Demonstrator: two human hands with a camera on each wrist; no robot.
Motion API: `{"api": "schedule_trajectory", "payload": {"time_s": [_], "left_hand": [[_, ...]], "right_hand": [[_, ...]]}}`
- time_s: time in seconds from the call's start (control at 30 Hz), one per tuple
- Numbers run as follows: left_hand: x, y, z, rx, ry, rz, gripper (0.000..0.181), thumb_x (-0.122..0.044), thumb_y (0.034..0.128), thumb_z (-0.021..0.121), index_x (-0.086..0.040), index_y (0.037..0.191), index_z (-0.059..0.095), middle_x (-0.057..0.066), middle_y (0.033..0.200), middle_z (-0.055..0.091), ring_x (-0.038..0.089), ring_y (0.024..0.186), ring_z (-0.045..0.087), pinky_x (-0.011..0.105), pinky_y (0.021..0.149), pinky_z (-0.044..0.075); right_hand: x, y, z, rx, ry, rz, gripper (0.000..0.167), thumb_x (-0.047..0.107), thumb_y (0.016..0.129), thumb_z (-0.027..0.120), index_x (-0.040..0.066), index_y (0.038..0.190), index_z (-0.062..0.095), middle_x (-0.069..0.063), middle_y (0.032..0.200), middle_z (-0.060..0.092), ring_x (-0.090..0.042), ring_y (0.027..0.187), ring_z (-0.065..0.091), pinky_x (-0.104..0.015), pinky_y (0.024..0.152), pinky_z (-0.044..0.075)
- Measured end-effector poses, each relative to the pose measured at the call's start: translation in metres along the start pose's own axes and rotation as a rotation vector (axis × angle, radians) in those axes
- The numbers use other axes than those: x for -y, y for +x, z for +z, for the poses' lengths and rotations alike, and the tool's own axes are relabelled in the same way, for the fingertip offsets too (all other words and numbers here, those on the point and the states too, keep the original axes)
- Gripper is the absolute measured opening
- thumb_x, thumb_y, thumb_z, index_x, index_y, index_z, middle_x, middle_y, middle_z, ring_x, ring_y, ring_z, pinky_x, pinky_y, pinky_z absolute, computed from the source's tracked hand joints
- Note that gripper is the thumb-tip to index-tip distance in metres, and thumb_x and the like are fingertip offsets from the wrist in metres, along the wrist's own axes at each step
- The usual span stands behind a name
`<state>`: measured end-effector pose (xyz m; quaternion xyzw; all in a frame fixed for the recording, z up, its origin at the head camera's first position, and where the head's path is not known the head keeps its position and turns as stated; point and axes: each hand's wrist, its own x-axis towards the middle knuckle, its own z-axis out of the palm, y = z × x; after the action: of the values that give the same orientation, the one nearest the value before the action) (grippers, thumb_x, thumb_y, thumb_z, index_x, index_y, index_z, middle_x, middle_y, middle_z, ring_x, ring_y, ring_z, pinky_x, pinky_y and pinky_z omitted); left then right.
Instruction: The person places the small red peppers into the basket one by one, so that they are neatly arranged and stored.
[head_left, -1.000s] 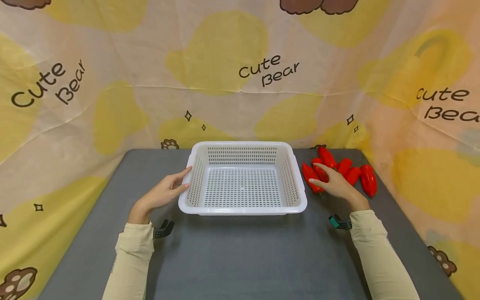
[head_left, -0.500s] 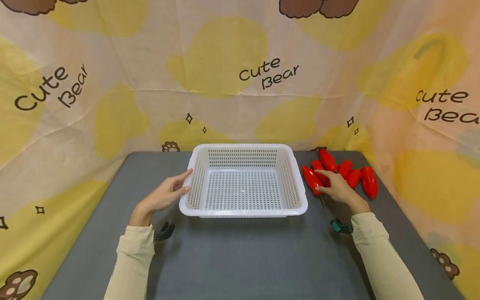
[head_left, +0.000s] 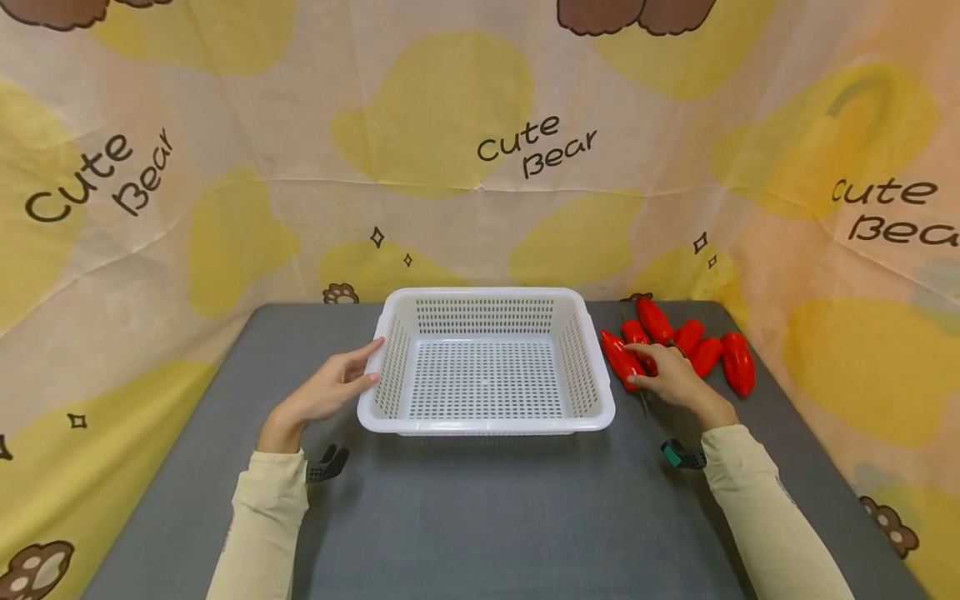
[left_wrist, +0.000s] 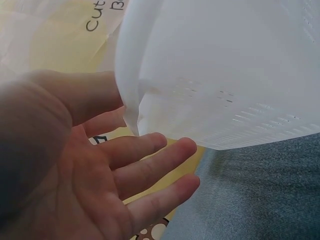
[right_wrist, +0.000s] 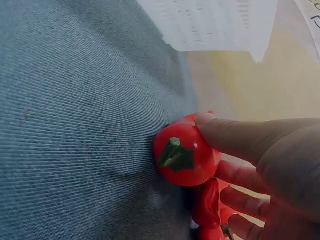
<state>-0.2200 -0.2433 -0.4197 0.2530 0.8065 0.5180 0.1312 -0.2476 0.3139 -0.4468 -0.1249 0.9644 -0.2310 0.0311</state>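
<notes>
A white slotted plastic basket (head_left: 487, 426) stands on the grey table, its inside bare. My left hand (head_left: 322, 390) is at its left side, thumb and index fingertips against the rim. In the left wrist view the other fingers (left_wrist: 155, 172) extend loosely below the rim. Right of the basket, my right hand (head_left: 681, 382) pinches a glossy red pepper (head_left: 617, 357) between thumb and index finger. Its green stem (right_wrist: 177, 156) faces the right wrist camera, with the thumb (right_wrist: 225, 132) on its side. The pepper lies on or very near the table; any gap is unclear.
Several more red peppers (head_left: 654, 320) lie grouped behind and beside my right hand, with one pepper (head_left: 738, 364) at the far right. A grey cloth (head_left: 487, 517) covers the table. Printed yellow fabric (head_left: 442, 108) hangs at the back and sides.
My right hand has shifted slightly and its thumb and index finger have closed on the leftmost pepper, which has moved slightly. The left hand stays at the basket rim.
</notes>
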Motion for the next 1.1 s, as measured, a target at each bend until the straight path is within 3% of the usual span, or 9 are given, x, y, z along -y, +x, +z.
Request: {"api": "schedule_trajectory", "payload": {"time_s": [0.13, 0.4, 0.53, 0.83, 1.1], "left_hand": [[0.000, 0.000, 0.000, -0.007, -0.002, -0.006, 0.067, -0.006, 0.1040, 0.052, 0.007, 0.158, 0.014, 0.035, 0.156, 0.034, 0.047, 0.136, 0.046, 0.011, 0.095, 0.046], [0.001, 0.001, 0.001, -0.018, -0.026, -0.016, 0.067, -0.006, 0.1034, 0.053, 0.007, 0.158, 0.016, 0.035, 0.155, 0.036, 0.049, 0.137, 0.045, 0.012, 0.094, 0.047], [0.001, 0.001, 0.000, -0.020, -0.026, -0.018, 0.067, -0.006, 0.1033, 0.054, 0.007, 0.158, 0.016, 0.034, 0.157, 0.034, 0.049, 0.138, 0.044, 0.012, 0.095, 0.047], [0.000, -0.001, 0.000, -0.028, -0.023, -0.020, 0.067, -0.007, 0.1033, 0.054, 0.007, 0.158, 0.017, 0.034, 0.156, 0.035, 0.049, 0.138, 0.044, 0.011, 0.095, 0.046], [-0.002, -0.001, 0.001, -0.037, -0.018, -0.023, 0.067, -0.007, 0.1034, 0.054, 0.007, 0.158, 0.017, 0.034, 0.155, 0.037, 0.049, 0.137, 0.046, 0.013, 0.094, 0.047]], "right_hand": [[0.002, -0.001, 0.003, -0.002, -0.025, -0.020, 0.059, 0.022, 0.090, 0.074, 0.002, 0.142, 0.055, -0.031, 0.135, 0.059, -0.049, 0.112, 0.050, -0.060, 0.090, 0.043], [0.005, -0.005, 0.009, 0.020, -0.043, -0.018, 0.071, 0.029, 0.085, 0.079, 0.001, 0.144, 0.053, -0.027, 0.127, 0.065, -0.042, 0.106, 0.052, -0.048, 0.081, 0.040], [0.005, -0.007, 0.011, 0.003, -0.012, -0.026, 0.068, 0.026, 0.085, 0.079, 0.000, 0.143, 0.053, -0.026, 0.118, 0.067, -0.043, 0.105, 0.053, -0.050, 0.081, 0.041], [-0.002, -0.012, 0.004, -0.038, 0.114, -0.069, 0.061, 0.011, 0.091, 0.072, -0.001, 0.146, 0.049, -0.033, 0.137, 0.056, -0.044, 0.117, 0.053, -0.065, 0.102, 0.043], [-0.007, -0.016, -0.004, -0.095, 0.139, -0.103, 0.058, 0.002, 0.091, 0.068, 0.000, 0.145, 0.049, -0.031, 0.135, 0.057, -0.040, 0.108, 0.054, -0.057, 0.094, 0.047]]}}
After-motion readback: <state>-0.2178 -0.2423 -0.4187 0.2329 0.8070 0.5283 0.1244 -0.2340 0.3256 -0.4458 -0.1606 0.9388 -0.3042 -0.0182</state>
